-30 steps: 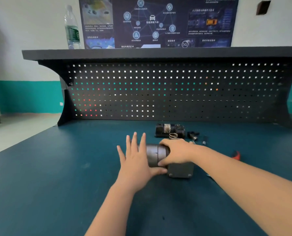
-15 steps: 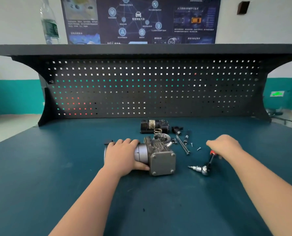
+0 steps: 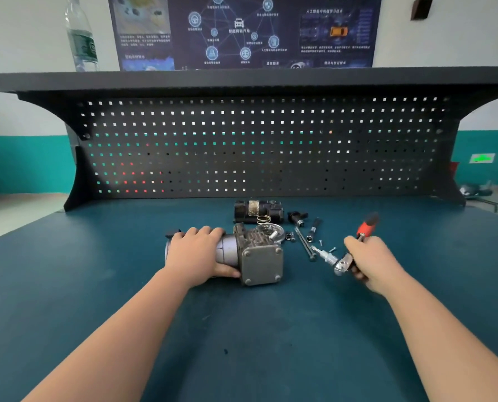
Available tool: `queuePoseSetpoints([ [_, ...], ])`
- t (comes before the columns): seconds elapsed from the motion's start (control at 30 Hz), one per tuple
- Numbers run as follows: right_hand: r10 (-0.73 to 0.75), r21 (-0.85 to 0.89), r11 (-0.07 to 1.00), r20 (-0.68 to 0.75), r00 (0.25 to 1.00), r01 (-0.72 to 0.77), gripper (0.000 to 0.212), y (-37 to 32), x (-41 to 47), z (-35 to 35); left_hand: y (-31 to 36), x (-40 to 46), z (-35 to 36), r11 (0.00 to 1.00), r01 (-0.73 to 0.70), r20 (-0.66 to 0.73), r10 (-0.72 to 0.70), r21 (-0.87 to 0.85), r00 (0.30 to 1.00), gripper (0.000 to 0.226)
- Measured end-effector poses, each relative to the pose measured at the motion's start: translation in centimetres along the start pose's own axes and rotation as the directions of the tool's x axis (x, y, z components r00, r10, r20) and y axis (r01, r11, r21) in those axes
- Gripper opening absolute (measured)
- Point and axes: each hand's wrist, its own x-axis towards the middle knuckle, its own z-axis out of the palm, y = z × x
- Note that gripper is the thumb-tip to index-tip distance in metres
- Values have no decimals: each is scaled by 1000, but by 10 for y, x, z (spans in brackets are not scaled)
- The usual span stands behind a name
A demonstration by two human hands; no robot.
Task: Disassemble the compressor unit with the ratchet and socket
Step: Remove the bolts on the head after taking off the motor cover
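A: Item one, compressor [image 3: 250,253]?
B: On its side on the bench [image 3: 68,285], mid-table. Left hand [image 3: 195,256] curls over its cylinder.
A: Item two, ratchet [image 3: 347,250]?
B: Off the bench, right of the compressor; right hand [image 3: 375,264] wraps its handle, socket [image 3: 323,255] pointing left.
A: Sundries?
B: Bolts [image 3: 304,242] and spring [image 3: 263,219] behind.

The wall poster [image 3: 242,30] carries Chinese text, too blurred to read.
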Motion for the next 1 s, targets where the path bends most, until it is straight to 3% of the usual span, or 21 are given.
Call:
queuePoseSetpoints([
  [0.07, -84, 180, 981, 69, 994, 70, 18, -8, -9, 10, -2, 1, -6, 1000, -5, 105, 4, 6, 994, 107],
  [0.13, -183, 182, 970, 118, 976, 160, 9, -13, -18, 23, 6, -2, -15, 996, 31, 115, -21, -83, 993, 105],
  [0.17, -227, 167, 964, 120, 966, 206, 9, -14, -22, 28, 16, -7, -17, 972, 39, 4, -39, -231, 999, 88],
  [0.2, -265, 158, 956, 113, 957, 246, 12, -14, -25, 32, 31, -15, -19, 911, 30, -155, -102, -412, 983, 59],
  [0.23, -297, 145, 949, 104, 949, 281, 14, -14, -28, 35, 51, -26, -21, 818, 39, -225, -204, -574, 953, 28],
  [0.27, -322, 124, 943, 93, 942, 310, 16, -14, -31, 36, 74, -37, -24, 698, 108, -140, -289, -708, 947, 16],
  [0.3, -345, 99, 936, 81, 935, 336, 17, -14, -35, 37, 96, -45, -21, 558, 214, 47, -297, -801, 954, 18],
  [0.37, -403, 78, 913, 40, 914, 399, 21, -13, -38, 35, 133, -52, -9, 217, 449, 429, -135, -867, 893, 31],
  [0.4, -435, 66, 899, 10, 900, 434, 25, -13, -39, 35, 144, -53, -8, 10, 534, 534, -38, -845, 845, 35],
  [0.47, -482, 36, 874, -49, 875, 484, 34, -16, -41, 33, 152, -48, -11, -337, 549, 564, 62, -765, 824, 34],
  [0.53, -488, 83, 866, -74, 870, 493, 37, -18, -43, 32, 149, -42, -10, -486, 493, 522, 87, -721, 849, 36],
  [0.63, -480, 183, 859, -37, 876, 479, 43, -21, -45, 31, 142, -38, -4, -540, 428, 429, 132, -725, 894, 40],
  [0.73, -483, 216, 853, -19, 875, 476, 55, -22, -48, 31, 140, -39, 2, -536, 429, 428, 134, -727, 894, 39],
  [1.0, -405, 214, 894, 12, 914, 393, 52, -16, -44, 35, 135, -35, 4, -531, 385, 392, 106, -754, 914, 38],
])
